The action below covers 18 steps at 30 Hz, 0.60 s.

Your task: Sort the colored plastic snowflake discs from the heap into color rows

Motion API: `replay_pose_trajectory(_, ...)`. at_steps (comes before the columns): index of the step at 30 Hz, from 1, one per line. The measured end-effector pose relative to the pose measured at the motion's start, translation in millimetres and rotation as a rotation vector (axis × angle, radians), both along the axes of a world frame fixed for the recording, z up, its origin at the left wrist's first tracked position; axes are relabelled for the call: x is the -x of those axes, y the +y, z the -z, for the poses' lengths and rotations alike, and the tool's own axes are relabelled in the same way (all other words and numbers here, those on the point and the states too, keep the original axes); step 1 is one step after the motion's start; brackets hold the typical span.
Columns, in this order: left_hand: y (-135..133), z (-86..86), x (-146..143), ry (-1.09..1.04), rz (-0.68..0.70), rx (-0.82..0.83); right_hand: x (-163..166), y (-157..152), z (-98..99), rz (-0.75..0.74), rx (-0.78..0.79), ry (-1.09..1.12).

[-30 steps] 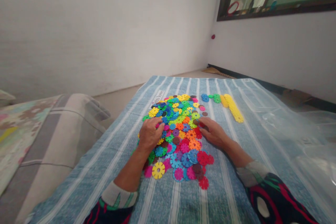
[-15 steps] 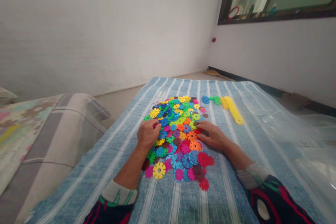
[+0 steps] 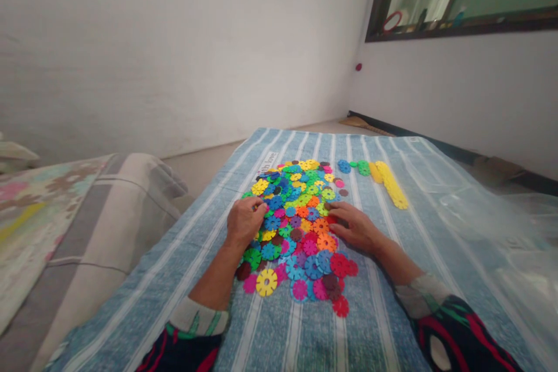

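A heap of colourful plastic snowflake discs [image 3: 300, 221] is spread over the striped blue cloth [image 3: 257, 337]. At its left edge is my left hand [image 3: 244, 224], fingers curled and thumb pressed in; a bit of pink disc shows at the fingertips, partly hidden. My right hand [image 3: 356, 228] rests against the right edge, thumb and fingers apart, over red and orange discs [image 3: 322, 225]. Close to me lie a yellow disc [image 3: 267, 282] and a dark brown disc [image 3: 331, 286].
Beyond my right hand lies a slanting row of overlapping yellow discs [image 3: 394, 190], with green discs [image 3: 363, 168] and blue discs [image 3: 344, 166] beside it. Clear plastic containers [image 3: 518, 244] are at the right. A grey-covered padded surface [image 3: 143, 197] stands at the left.
The view has shifted slightly, so the heap appears a little further right. Both hands stay at the heap's edges with almost the same finger positions.
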State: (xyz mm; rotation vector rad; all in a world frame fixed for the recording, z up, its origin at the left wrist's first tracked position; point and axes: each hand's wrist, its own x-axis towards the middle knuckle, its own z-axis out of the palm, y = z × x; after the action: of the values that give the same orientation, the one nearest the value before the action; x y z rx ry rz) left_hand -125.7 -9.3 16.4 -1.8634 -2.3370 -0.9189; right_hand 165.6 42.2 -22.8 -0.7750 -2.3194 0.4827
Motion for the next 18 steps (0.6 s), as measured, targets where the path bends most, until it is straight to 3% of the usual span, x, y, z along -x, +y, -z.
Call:
replay_pose_trajectory(9,0,0.0,17,-0.038,-0.085,0.112,11,-11,-12.3,-0.035,-0.099,-0.077)
replay_pose_trajectory(18,0,0.9,20,-0.074,-0.101,0.113,56,-68,-40.2,-0.300,-0.228,-0.257)
